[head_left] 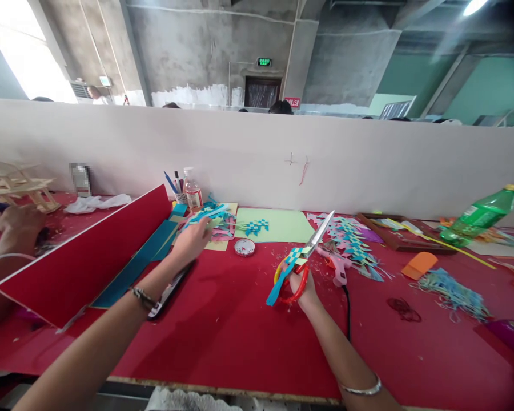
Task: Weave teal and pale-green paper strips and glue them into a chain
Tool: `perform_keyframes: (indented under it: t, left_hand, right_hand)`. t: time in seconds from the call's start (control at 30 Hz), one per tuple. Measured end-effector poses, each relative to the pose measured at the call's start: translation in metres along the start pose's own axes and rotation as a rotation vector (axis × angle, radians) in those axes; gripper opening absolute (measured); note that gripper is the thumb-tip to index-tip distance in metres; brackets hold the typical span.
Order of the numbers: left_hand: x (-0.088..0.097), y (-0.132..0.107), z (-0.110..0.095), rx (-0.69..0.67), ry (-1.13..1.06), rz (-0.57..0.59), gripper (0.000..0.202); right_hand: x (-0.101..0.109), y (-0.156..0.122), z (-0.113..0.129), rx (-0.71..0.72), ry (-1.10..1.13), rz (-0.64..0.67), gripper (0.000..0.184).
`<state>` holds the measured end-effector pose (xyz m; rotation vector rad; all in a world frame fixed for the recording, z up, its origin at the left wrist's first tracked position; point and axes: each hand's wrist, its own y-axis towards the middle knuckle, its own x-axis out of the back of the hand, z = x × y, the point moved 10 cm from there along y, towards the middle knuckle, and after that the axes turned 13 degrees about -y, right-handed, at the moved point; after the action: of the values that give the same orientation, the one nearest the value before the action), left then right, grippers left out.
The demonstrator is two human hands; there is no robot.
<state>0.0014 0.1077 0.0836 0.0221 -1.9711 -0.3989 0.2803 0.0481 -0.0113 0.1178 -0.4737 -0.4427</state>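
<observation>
My right hand [302, 285] is closed around the handles of a pair of scissors [321, 231], whose silver blades point up and away. With the scissors it also holds a woven piece of blue and pale yellow paper strips [278, 285]. My left hand [192, 240] reaches over a pile of blue paper strips [218, 214] at the back of the table. Its fingers are drawn together and bent down; what lies between them is hidden. Close to that hand are a round white lid [244, 247] and a checkered woven paper strip [257, 227] on a pale green sheet [286, 225].
A red board [98, 257] stands to the left, beside a phone [171, 291]. A pink glue gun [338, 268] with a black cord, woven strips [351, 245], a brown tray [394, 234] and a tilted green bottle [480, 214] are right. Another person's hand [21, 222] is far left.
</observation>
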Motion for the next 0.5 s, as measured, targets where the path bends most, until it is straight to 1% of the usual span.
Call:
perform_keyframes:
  t: [0.07,0.1,0.17,0.23,0.3,0.37,0.4,0.47,0.5]
  left_hand:
    - [0.015,0.027,0.012,0.003,-0.006,-0.098,0.036]
    - [0.018,0.039,0.017,0.001,-0.020,-0.129,0.037]
    - [0.018,0.061,0.028,0.004,-0.055,-0.165,0.042]
    - [0.009,0.078,0.035,-0.001,-0.065,-0.140,0.053]
    - [-0.007,0.088,0.043,0.040,-0.058,-0.055,0.070]
    - [-0.017,0.085,0.043,0.082,-0.052,-0.029,0.080]
    - [-0.020,0.079,0.038,0.082,-0.056,-0.036,0.081]
    - [-0.026,0.060,0.015,0.006,-0.166,-0.049,0.075]
    - [-0.032,0.046,-0.002,-0.051,-0.256,-0.025,0.071]
  right_hand:
    - [-0.004,0.001,-0.005,-0.032,0.021,0.028,0.021]
    - [-0.006,0.001,-0.007,-0.051,0.032,0.041,0.021]
    - [-0.007,0.001,-0.009,-0.076,0.046,0.052,0.022]
    - [-0.006,0.000,-0.010,-0.089,0.052,0.060,0.022]
    - [-0.005,0.000,-0.009,-0.094,0.054,0.061,0.023]
    - [-0.005,-0.001,-0.010,-0.102,0.053,0.060,0.023]
    - [-0.006,-0.001,-0.011,-0.105,0.052,0.062,0.024]
    - [-0.009,-0.002,-0.010,-0.107,0.048,0.071,0.024]
    - [-0.010,-0.002,-0.008,-0.102,0.043,0.078,0.023]
